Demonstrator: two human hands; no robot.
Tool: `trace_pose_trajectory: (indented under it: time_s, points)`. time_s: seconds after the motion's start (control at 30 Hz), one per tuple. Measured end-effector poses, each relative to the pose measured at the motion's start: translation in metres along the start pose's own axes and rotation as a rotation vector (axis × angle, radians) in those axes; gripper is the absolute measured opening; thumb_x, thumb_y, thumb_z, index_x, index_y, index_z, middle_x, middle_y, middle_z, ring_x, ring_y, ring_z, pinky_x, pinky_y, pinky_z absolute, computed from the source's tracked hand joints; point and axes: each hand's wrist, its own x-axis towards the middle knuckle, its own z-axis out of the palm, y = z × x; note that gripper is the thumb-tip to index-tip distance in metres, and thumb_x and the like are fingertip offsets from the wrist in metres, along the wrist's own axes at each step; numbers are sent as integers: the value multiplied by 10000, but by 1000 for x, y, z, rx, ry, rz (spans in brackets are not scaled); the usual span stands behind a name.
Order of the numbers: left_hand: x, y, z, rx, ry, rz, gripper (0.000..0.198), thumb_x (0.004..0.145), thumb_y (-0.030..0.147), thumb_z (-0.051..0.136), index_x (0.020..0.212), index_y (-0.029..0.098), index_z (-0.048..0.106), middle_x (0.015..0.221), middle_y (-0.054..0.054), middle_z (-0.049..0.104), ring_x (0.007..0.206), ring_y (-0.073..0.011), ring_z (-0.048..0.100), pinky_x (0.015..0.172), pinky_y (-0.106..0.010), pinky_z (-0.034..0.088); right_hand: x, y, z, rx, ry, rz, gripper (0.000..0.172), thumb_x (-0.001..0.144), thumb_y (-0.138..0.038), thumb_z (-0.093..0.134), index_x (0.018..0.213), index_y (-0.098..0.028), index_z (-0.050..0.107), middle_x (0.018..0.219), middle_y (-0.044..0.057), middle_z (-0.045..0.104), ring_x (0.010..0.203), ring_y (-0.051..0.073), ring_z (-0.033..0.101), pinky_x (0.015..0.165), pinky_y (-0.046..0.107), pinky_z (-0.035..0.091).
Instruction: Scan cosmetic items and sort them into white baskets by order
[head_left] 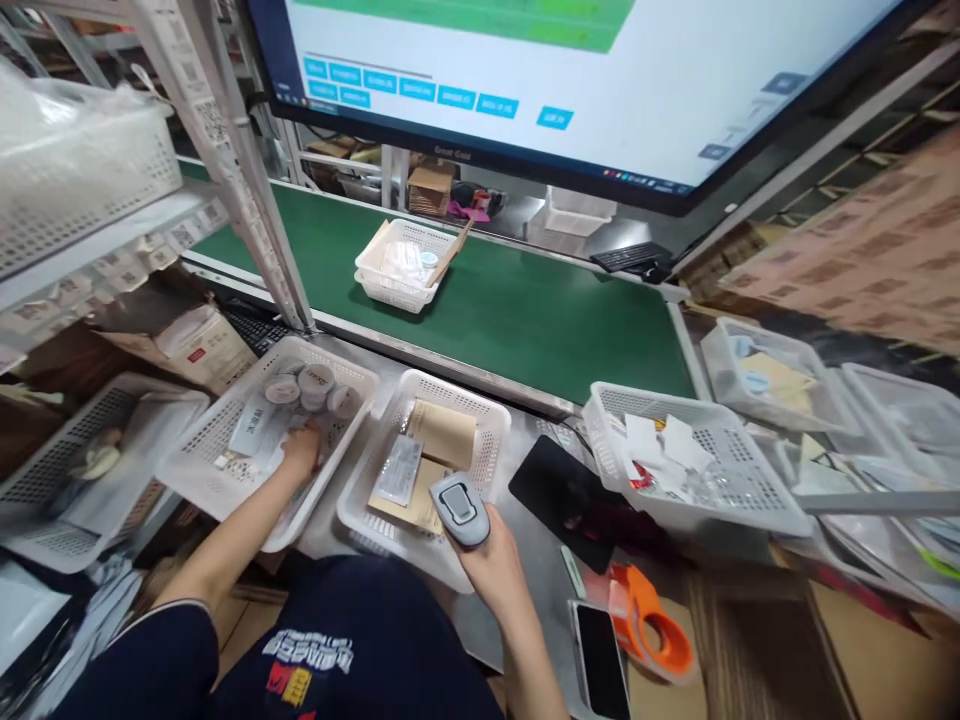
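The right hand (495, 570) is wrapped around a grey handheld barcode scanner (459, 508), which sits over the near edge of a white perforated plastic basket (450, 385) of brown envelopes on the tabletop (390, 355). The left hand (301, 447) dips into the neighbouring white basket (199, 450), fingers bent down among packets, just below small round jars (315, 385). I cannot tell whether it grips anything. Beyond runs a green conveyor belt (525, 310).

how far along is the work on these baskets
Looks done: one filled basket sits out on the green belt. In hand: left hand reaches into the basket of jars, right hand holds the scanner over the envelope basket. Left, probably: the basket of paper slips to the right, untouched.
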Motion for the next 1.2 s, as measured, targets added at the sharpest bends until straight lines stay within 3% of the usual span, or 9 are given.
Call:
trace_pose_trajectory:
  time_s: [0.17,0.3,0.43,0.57,0.8,0.9,0.97,1.07,1.2]
  points:
    - [14,-3,-40,-246,139,-36,295,937,134,602,1224,97,662,1065,-246,790,1161,-446,783,1023,-555,597,-11,4,9,-19,-23,24,240,894,-441,694,1000,-227,721,974,78,747,920,311,796,788,387,591]
    - [8,29,-60,-670,100,146,344,935,427,628,1161,173,681,1050,-126,813,1069,-325,800,907,-385,645,-7,-8,13,-87,-76,-22,281,853,-262,690,1128,-214,719,1093,80,699,997,298,771,853,385,582]
    - [-28,81,-48,-1126,-217,274,547,705,603,881,1027,183,740,869,-52,790,827,-266,763,729,-310,598,5,-37,11,-159,-149,-60,424,837,-168,726,1255,-231,693,1214,85,676,1098,296,741,904,373,570]
    - [-54,118,-23,-1116,-438,282,557,698,555,867,1088,168,777,865,-53,789,780,-249,738,668,-289,536,2,-59,4,-260,-200,-46,437,867,-168,712,1296,-238,676,1255,90,665,1094,293,724,881,367,539]
    - [-60,150,19,-908,-422,404,586,868,430,708,1383,153,739,1406,-187,813,1309,-384,776,1140,-504,635,-25,-52,6,-350,-317,44,478,815,-118,696,1279,-237,698,1231,92,722,1056,316,758,851,364,512]
    - [-40,130,2,-678,-169,528,605,956,293,679,1539,130,661,1615,-230,695,1528,-379,664,1344,-540,498,-33,-32,7,-216,-223,38,401,818,-150,669,1208,-232,715,1179,92,754,1062,321,776,879,373,547]
    - [-18,94,-24,-431,85,478,601,984,204,655,1575,98,633,1684,-266,619,1626,-389,564,1405,-541,412,-36,-15,7,-76,-149,58,317,861,-277,693,1172,-225,729,1149,101,786,1063,335,794,903,396,583]
    - [14,20,-71,-112,291,126,547,1023,161,602,1556,40,620,1635,-341,604,1582,-462,566,1333,-630,452,-33,6,10,57,-54,122,367,891,-498,728,1127,-217,755,1097,119,830,1035,362,820,893,430,624]
    - [33,-59,-105,-53,269,-240,275,937,144,667,1181,34,730,1268,-381,747,1239,-511,749,1028,-653,606,-21,3,22,71,-35,76,383,891,-519,740,1122,-216,777,1093,129,841,1026,367,825,863,430,637]
